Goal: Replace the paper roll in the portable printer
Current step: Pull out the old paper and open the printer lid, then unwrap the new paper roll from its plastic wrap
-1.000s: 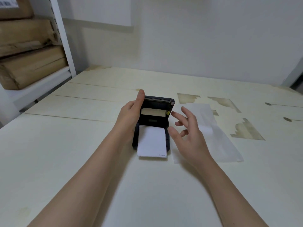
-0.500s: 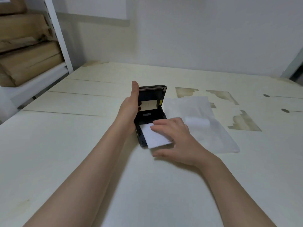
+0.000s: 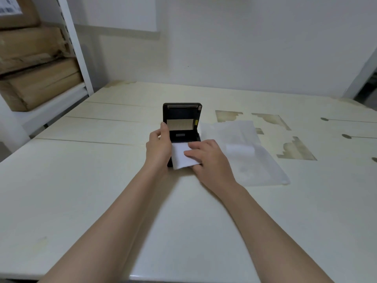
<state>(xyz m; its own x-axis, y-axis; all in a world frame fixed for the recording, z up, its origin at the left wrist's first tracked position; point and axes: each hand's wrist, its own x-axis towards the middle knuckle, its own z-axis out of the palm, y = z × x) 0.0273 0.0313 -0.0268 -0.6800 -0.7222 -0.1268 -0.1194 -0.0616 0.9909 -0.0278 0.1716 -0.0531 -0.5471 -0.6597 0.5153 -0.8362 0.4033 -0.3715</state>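
A small black portable printer (image 3: 182,119) stands on the table with its lid raised upright, showing a beige label inside the lid. A white strip of paper (image 3: 180,157) runs out of the open bay toward me. My left hand (image 3: 158,146) grips the printer's left side, thumb against the lid's edge. My right hand (image 3: 208,157) lies flat on the paper strip, fingers pressing it down over the printer's front. The roll inside the bay is hidden by my hands.
A translucent white wrapper (image 3: 244,152) lies flat just right of the printer. The pale table (image 3: 81,190) has worn patches at the right. A white shelf post (image 3: 75,45) and brown cardboard boxes (image 3: 34,78) stand at the left.
My right hand came down from the air onto the paper strip and now presses it. My left hand slid lower along the printer's left side.
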